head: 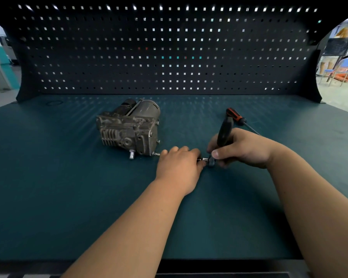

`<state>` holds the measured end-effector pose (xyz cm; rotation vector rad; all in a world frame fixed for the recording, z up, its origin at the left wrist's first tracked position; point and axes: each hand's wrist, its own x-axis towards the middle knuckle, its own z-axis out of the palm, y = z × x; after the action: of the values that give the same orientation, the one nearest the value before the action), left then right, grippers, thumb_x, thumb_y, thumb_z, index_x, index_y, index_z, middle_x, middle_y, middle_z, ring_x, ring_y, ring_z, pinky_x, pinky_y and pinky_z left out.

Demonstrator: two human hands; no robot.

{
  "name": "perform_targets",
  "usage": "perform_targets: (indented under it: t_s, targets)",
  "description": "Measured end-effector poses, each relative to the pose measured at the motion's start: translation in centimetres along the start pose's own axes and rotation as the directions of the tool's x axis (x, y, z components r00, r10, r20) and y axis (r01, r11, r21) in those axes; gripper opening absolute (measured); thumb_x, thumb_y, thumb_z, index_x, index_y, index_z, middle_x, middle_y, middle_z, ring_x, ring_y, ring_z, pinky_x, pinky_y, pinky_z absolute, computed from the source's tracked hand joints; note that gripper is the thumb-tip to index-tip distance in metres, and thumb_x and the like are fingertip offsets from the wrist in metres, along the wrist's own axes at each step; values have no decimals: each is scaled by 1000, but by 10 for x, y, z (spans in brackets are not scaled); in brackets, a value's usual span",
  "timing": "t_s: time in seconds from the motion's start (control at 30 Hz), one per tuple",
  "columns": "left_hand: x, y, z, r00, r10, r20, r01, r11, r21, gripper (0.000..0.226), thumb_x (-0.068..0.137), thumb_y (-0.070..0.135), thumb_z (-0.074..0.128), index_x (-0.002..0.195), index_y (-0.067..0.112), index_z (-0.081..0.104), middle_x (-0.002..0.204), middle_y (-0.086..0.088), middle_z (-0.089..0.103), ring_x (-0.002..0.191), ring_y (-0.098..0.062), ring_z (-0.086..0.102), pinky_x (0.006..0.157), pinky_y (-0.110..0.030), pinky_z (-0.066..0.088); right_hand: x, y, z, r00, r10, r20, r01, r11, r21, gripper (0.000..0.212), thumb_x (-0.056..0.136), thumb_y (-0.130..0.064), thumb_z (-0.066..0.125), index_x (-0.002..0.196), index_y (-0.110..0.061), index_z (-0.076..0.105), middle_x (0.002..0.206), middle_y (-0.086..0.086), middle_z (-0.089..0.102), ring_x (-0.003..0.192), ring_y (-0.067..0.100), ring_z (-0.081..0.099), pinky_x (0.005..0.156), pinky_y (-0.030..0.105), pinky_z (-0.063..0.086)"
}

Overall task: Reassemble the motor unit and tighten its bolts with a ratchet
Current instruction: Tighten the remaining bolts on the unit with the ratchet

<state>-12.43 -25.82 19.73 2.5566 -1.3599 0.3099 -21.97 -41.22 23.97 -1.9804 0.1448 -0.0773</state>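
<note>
My right hand [243, 149] grips the ratchet [225, 133], my left hand [179, 167] pinches a socket [205, 159] at its head, so the motor unit [129, 127] just beyond my left looks assembled but untightened, I reckon.

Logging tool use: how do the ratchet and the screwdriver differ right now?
The ratchet is gripped by the right hand, handle tilted up; the screwdriver lies flat on the mat, untouched. The ratchet's handle is black; the screwdriver's is red and black. Both are right of the motor unit.

One motor unit [129, 127], one ratchet [224, 133], one socket [202, 159], one screwdriver [235, 115], and two hands: left hand [179, 167], right hand [243, 149].
</note>
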Motion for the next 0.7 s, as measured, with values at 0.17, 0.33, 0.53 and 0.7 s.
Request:
perform_targets:
  t_s: [0.17,0.33,0.53,0.7]
  targets:
    - [0,2,0,1000,-17,-2,17,1000,1,33,97,49,36,111,26,55,111,0,58,107,-25,47,84,-39,29,8,7,3,989,64,-136,-51,994,95,6,88,-8,64,94,-8,62,59,-1,62,53,16,58,49,26,47]
    - [0,1,1,999,-30,-16,30,999,11,36,97,50,34,111,25,55,114,0,58,109,-24,46,85,-39,29,20,14,13,936,165,-310,-171,985,6,20,93,-20,60,83,-3,60,53,0,57,43,14,53,42,23,42]
    - [2,1,3,999,-40,-5,40,999,32,40,96,53,34,111,24,57,113,0,58,110,-24,45,86,-39,29,25,16,14,898,220,-382,-263,963,-64,30,91,-29,61,69,-8,59,47,1,59,39,13,51,39,19,40]
    - [3,1,4,999,-35,0,35,999,38,41,97,54,33,112,25,58,114,-1,58,111,-24,45,85,-40,28,24,16,14,894,212,-394,-283,950,-132,33,91,-35,59,70,-9,61,53,4,63,46,17,55,49,27,45]
